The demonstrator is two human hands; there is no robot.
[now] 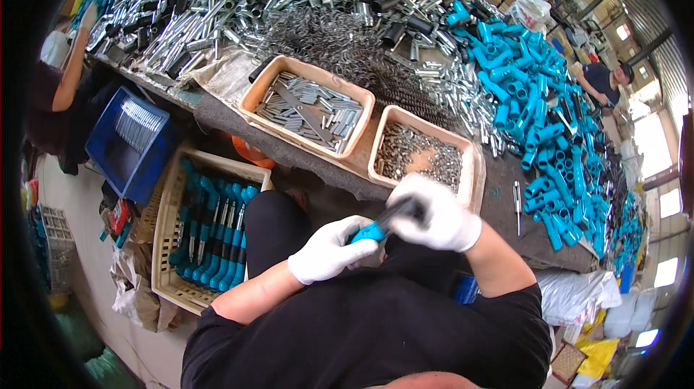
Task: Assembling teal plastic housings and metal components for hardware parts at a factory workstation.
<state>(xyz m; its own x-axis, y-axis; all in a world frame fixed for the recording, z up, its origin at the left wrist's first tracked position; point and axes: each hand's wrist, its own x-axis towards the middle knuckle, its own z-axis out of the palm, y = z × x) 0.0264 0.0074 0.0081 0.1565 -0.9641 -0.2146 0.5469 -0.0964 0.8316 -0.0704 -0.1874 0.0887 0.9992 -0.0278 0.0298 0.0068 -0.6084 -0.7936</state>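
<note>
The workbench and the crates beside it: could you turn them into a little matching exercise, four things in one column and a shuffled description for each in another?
Things
1. Left hand
2. Cream slotted crate
3. Blue crate
4. Smaller tan tray

Descriptions
A. Filled with turquoise-and-black tools
B. On the bench, with small metal pieces around a bare patch
C. Gloved in white, gripping a turquoise piece
D. At the far left, with slender pale pieces in a row

Pairs: 1-C, 2-A, 3-D, 4-B
</note>
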